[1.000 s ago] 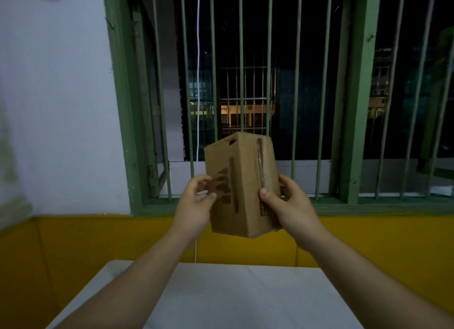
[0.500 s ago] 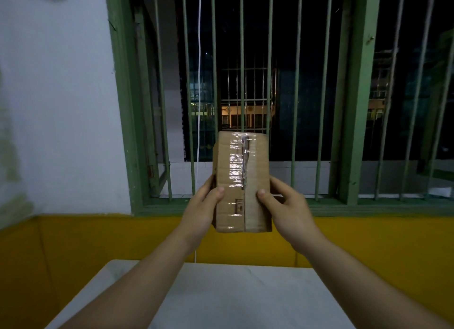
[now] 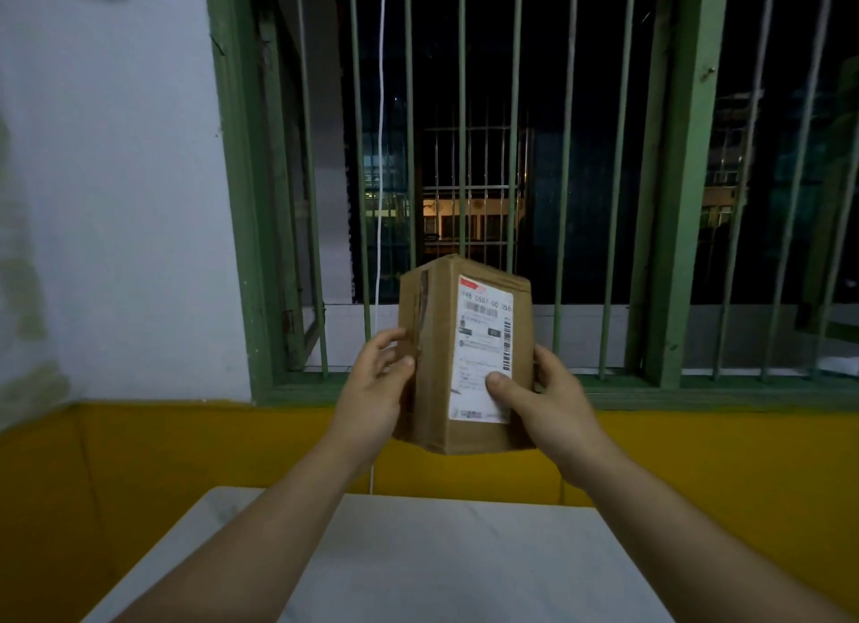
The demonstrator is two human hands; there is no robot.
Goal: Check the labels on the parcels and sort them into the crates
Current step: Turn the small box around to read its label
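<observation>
I hold a brown cardboard parcel (image 3: 434,343) upright at chest height, above the white table (image 3: 441,557). A white shipping label (image 3: 481,339) with barcodes and a red strip on top faces me on its right face. My left hand (image 3: 374,390) holds the taped left face, fingers spread along it. My right hand (image 3: 548,404) grips the right edge, its thumb pressed on the lower part of the label. No crates are in view.
Behind the parcel is a green barred window (image 3: 511,157) with darkness outside. A white cord (image 3: 380,157) hangs down in front of it. A white wall (image 3: 116,180) stands to the left, above a yellow lower wall (image 3: 139,459).
I have turned the parcel in my hands: first a printed brown face showed, then the taped seam, and now the face with the white label is toward me.
</observation>
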